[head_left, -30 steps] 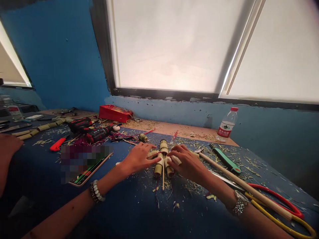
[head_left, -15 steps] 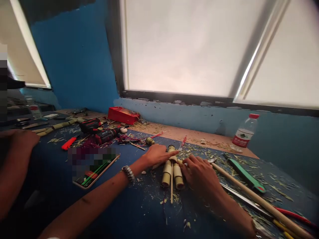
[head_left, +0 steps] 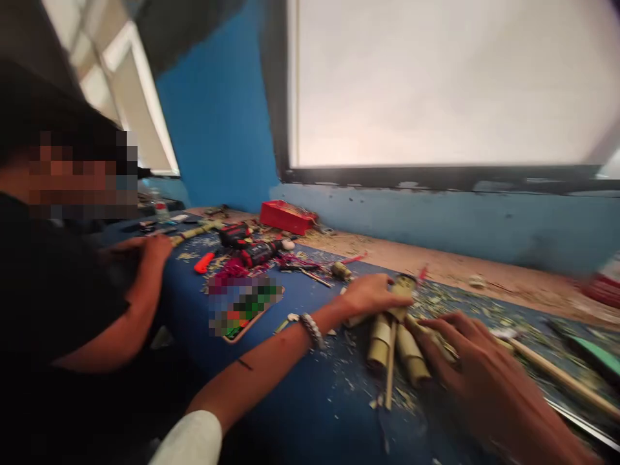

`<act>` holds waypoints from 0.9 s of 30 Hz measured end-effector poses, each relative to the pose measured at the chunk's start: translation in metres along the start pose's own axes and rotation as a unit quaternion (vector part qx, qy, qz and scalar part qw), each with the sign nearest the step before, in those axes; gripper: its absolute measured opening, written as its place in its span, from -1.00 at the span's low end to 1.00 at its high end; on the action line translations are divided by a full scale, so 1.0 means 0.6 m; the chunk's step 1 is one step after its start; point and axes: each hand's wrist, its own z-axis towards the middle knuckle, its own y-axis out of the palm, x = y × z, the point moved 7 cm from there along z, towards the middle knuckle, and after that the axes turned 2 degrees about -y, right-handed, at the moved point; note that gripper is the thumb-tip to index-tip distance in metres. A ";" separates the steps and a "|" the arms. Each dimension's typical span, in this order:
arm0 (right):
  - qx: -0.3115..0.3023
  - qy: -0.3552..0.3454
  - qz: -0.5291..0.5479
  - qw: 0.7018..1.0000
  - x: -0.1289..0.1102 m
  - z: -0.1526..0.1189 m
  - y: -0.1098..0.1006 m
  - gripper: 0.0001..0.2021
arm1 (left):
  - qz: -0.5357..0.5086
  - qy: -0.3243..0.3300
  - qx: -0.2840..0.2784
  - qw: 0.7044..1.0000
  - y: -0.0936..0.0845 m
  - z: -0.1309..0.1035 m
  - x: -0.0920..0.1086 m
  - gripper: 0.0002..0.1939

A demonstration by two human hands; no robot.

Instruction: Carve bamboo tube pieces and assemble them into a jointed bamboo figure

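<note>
A jointed bamboo figure (head_left: 380,341) lies on the blue table, its two tube legs spread toward me and a thin stick running out between them. Across its upper body reaches my left hand (head_left: 369,296), thumb and fingers closed around the torso just below the dark-topped head. On the figure's other side, my right hand (head_left: 477,361) has its bent fingers at a short bamboo arm piece, which shows partly between them. This hand is slightly blurred, and its fingertips are partly hidden. Left of the figure lies a short bamboo piece (head_left: 341,271).
A phone (head_left: 247,313), a black-red power drill (head_left: 259,253), an orange-red cutter (head_left: 204,263) and a red box (head_left: 287,217) are to the left. At right lie a wooden rod (head_left: 566,378) and a green-handled tool (head_left: 598,354) among shavings. A co-worker's arm (head_left: 140,297) is at far left.
My view has swung left, so the co-worker appears more fully and the bottle slips toward the right edge. Both my hands stay at the bamboo figure, whose legs now splay wider apart.
</note>
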 end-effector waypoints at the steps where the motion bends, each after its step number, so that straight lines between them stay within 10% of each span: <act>1: -0.014 0.006 0.000 1.000 -0.011 0.003 -0.009 -0.74 | -0.022 -0.005 0.005 1.000 -0.001 -0.001 -0.001 -0.47; 10: -0.077 -0.089 0.120 0.986 -0.084 0.008 -0.029 -0.81 | -0.171 0.007 0.012 0.985 -0.006 0.005 -0.012 -0.43; 27: -0.133 -0.109 0.181 0.968 -0.105 0.000 -0.019 -0.71 | -0.265 -0.013 0.033 0.964 0.000 0.025 -0.046 -0.49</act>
